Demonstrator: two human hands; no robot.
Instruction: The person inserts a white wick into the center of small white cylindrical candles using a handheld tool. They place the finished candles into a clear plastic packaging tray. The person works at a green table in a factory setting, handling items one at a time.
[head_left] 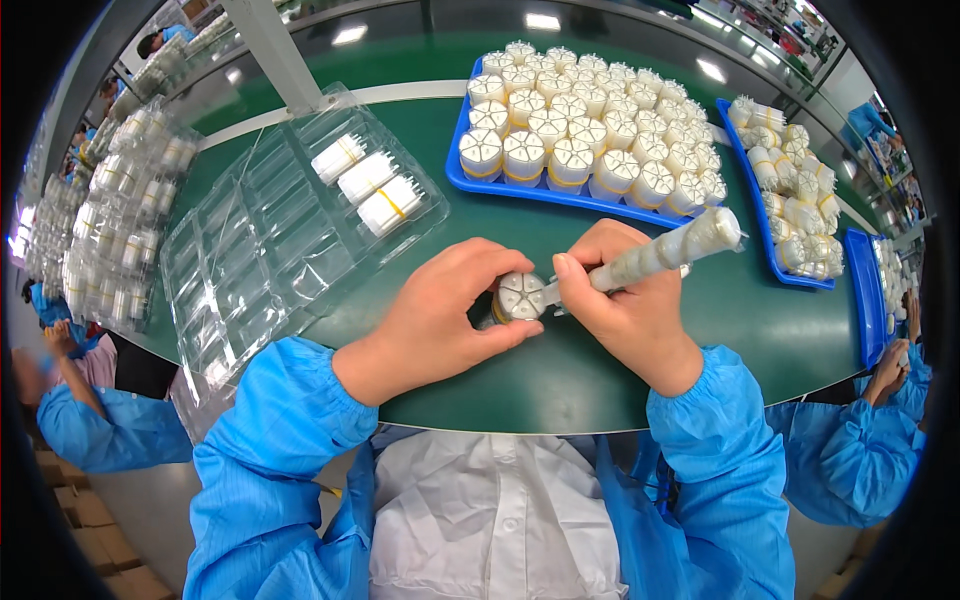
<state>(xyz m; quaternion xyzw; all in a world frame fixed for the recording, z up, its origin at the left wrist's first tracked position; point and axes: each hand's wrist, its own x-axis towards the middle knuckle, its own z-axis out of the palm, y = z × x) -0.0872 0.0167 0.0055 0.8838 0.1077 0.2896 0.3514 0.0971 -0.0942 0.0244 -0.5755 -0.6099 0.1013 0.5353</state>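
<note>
Over the green table, my left hand (450,315) has its thumb and fingers closed round the sides of a white cylindrical part (521,297), upright, its round top split into wedges. A yellow band shows low on its side. My right hand (630,310) grips a thick pen-like tool (665,252) wrapped in whitish material, tilted with its back end up to the right. The tool's narrow tip points at the right side of the cylinder's top; whether it touches I cannot tell.
Beyond my hands, a blue tray (640,212) carries many such cylinders. Left of it lies a clear plastic blister tray (255,240) with 3 banded white cylinders (367,182). Filled clear trays (115,220) are stacked far left. Another loaded blue tray (765,215) is at right. Co-workers sit on both sides.
</note>
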